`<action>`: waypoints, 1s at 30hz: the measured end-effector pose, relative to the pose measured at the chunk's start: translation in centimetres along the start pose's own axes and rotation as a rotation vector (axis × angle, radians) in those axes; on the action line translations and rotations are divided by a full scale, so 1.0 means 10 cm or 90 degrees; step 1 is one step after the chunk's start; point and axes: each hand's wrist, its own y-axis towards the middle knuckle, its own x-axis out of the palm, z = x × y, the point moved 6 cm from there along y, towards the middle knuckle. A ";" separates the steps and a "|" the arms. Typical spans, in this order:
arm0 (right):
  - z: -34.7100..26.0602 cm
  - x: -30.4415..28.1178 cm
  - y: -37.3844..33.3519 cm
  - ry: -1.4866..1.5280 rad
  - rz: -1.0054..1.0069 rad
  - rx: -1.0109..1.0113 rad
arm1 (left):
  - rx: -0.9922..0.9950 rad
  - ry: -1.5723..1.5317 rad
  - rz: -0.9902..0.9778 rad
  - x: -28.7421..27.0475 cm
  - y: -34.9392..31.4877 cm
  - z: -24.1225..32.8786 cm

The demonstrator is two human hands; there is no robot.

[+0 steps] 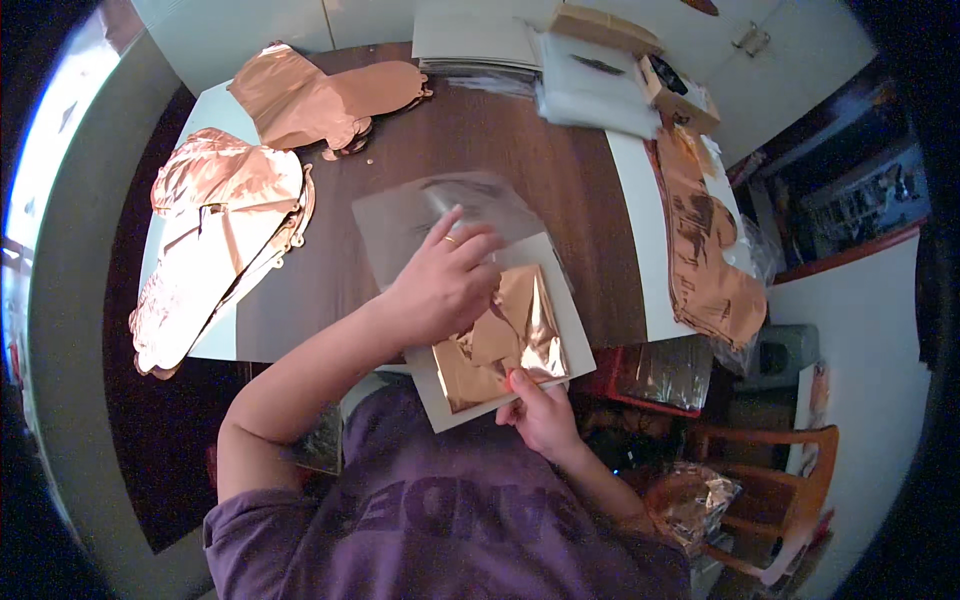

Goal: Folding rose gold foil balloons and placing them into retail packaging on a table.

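Observation:
My right hand (pixel 545 418) grips the lower edge of a white card (pixel 582 357), its thumb on top. A folded, shiny rose-gold foil balloon (pixel 543 335) lies on this card. Above the balloon is my left hand (pixel 447 278), a ring on one finger. Its fingers are bent in toward the foil, with one raised and slightly blurred. What they pinch, if anything, is hidden. Just beyond, a clear plastic bag (pixel 390 215) rests on the brown table (pixel 480 140), partly behind the card and my left hand.
Flat rose-gold foil balloons lie in piles at the left (pixel 215 235), far left (pixel 320 95) and right (pixel 705 240). At the back are a white stack (pixel 475 40), clear plastic bags (pixel 595 85) and a small cardboard box (pixel 680 95). A wooden chair (pixel 820 460) stands lower right.

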 end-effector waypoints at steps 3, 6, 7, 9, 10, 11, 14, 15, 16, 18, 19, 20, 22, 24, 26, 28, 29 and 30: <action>0.03 0.01 0.06 0.051 -0.021 -0.010 | 0.065 -0.043 -0.029 0.02 -0.04 0.12; -0.01 0.10 0.02 -0.015 -0.023 -0.055 | 0.046 -0.028 0.000 -0.13 -0.13 0.20; 0.02 0.09 0.00 -0.014 -0.022 -0.054 | 0.022 -0.017 0.060 -0.24 -0.16 0.21; 0.05 0.09 -0.01 0.017 -0.027 -0.079 | -0.085 -0.026 0.191 -0.50 -0.32 0.09; 0.07 0.07 0.02 0.019 -0.028 -0.079 | -0.156 -0.022 0.299 -0.62 -0.44 0.00; 0.06 0.08 0.02 0.014 -0.071 -0.106 | -0.302 -0.076 0.413 -0.65 -0.61 -0.15; 0.09 0.21 0.00 0.028 -0.080 -0.110 | -0.718 -0.875 0.502 -0.20 -0.86 -0.42; 0.11 0.23 0.01 0.044 -0.044 -0.090 | -0.756 -0.891 0.408 -0.13 -0.85 -0.34; 0.13 0.27 0.06 0.087 -0.092 -0.086 | -0.791 -0.903 0.312 -0.05 -0.85 -0.23; 0.16 0.30 0.04 0.073 -0.120 -0.081 | -0.727 -0.888 0.245 -0.01 -0.91 -0.05; 0.17 0.31 0.03 0.058 -0.144 -0.080 | -0.730 -0.910 0.219 0.02 -0.95 0.02; 0.20 0.23 0.01 0.057 -0.140 -0.081 | -0.747 -0.851 0.139 0.02 -1.01 0.05; 0.41 0.07 -0.07 0.054 -0.293 -0.059 | -0.773 -0.865 0.109 -0.03 -1.14 0.12; 0.47 -0.34 -0.23 -0.243 -0.405 0.026 | -0.800 -0.888 0.061 -0.08 -1.31 0.21; 0.06 -0.39 -0.37 -0.215 -0.416 0.101 | -0.782 -0.870 -0.008 -0.04 -1.55 0.28; -0.24 -0.47 -0.26 -0.038 -0.253 -0.044 | -0.791 -0.883 -0.063 -0.04 -1.54 0.36; -0.32 -0.46 -0.19 -0.056 -0.217 -0.031 | -0.798 -0.918 -0.101 -0.03 -1.50 0.39; -0.42 -0.43 -0.09 -0.075 -0.184 -0.017 | -0.805 -0.954 -0.135 0.00 -1.47 0.42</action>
